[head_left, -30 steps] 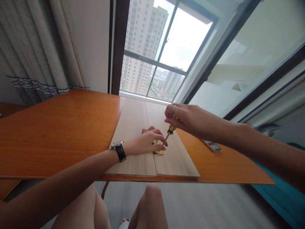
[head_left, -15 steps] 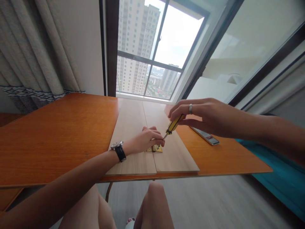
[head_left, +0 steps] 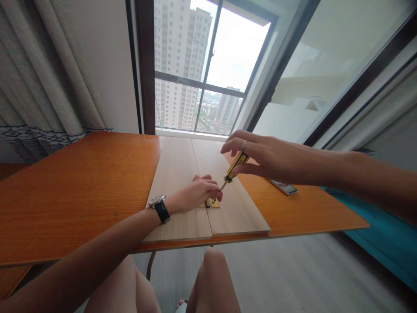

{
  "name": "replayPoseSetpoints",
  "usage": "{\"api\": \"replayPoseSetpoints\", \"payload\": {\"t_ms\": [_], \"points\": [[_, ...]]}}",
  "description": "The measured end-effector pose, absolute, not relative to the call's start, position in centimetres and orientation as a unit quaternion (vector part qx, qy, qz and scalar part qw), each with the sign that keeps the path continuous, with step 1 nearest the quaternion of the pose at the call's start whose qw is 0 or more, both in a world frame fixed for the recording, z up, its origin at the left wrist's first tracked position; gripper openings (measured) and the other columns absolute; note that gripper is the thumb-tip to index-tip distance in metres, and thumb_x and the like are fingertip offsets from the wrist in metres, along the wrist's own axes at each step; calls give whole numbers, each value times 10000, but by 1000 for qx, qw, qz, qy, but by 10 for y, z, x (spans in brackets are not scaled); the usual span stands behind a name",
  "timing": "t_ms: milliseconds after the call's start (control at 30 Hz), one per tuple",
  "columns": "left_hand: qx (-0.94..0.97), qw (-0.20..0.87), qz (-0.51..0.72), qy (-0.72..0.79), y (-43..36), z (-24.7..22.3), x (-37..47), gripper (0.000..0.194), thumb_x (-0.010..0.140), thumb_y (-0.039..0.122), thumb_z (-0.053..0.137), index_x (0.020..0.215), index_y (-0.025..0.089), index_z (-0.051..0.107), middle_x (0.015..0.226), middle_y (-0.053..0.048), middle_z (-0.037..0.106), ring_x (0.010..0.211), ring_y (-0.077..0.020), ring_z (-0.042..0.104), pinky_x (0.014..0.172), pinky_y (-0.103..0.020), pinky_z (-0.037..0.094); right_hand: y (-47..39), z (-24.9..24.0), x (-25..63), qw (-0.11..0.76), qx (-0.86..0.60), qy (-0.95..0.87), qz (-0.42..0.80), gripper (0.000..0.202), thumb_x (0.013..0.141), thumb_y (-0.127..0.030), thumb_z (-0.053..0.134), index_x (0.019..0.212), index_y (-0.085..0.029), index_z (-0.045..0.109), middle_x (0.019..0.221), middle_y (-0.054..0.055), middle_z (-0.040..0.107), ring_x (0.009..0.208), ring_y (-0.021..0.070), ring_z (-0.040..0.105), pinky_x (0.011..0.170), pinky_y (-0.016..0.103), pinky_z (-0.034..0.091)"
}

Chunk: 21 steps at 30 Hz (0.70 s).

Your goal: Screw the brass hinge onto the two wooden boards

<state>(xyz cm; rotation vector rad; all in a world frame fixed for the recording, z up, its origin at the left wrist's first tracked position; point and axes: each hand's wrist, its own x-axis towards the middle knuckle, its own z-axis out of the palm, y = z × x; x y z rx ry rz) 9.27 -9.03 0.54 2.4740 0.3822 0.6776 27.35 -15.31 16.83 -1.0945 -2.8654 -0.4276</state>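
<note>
Two pale wooden boards (head_left: 177, 165) lie side by side on the orange table. Across their seam, near the front edge, sits a brass hinge (head_left: 214, 203), partly hidden by my left hand (head_left: 203, 191). That hand is closed, its fingertips pinched round the screwdriver's metal shaft near the tip; any screw there is too small to make out. My right hand (head_left: 252, 154) grips the yellow and black handle of the screwdriver (head_left: 233, 169), which leans with its tip down toward the hinge.
A phone (head_left: 286, 187) lies on the orange table (head_left: 107, 182), right of the boards and partly behind my right hand. A window stands beyond the far edge, with a curtain (head_left: 48, 65) at the left. My knees are below the front edge.
The whole view has shifted slightly. My right hand has turned about the screwdriver's handle, its fingers now higher on it. The left hand stays at the hinge.
</note>
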Motion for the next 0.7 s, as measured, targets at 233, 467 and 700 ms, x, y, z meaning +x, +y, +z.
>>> {"api": "replayPoseSetpoints", "payload": {"t_ms": [233,467,700], "points": [[915,271,260,145,-89,3,93,329,1041,256,426,849,183,682,954,-24,698,1024,-180,545,997,-339,296,-154,170,276,27,-307,-946,-103,294,1000,-335,485,963,-149,710,851,74,735,680,152,659,623,272,454],[922,257,253,143,-87,2,94,339,1044,283,418,850,178,675,973,-40,697,1031,-191,535,976,-350,318,-155,169,260,-62,-396,-900,-172,321,991,-388,493,1030,-144,698,843,98,722,659,192,649,555,289,391],[918,271,255,140,-87,1,93,333,1041,267,425,847,170,678,982,-44,703,1043,-197,539,989,-371,294,-153,182,272,10,-292,-955,-46,280,993,-287,462,1058,-178,710,1001,83,732,843,165,689,705,282,493]]}}
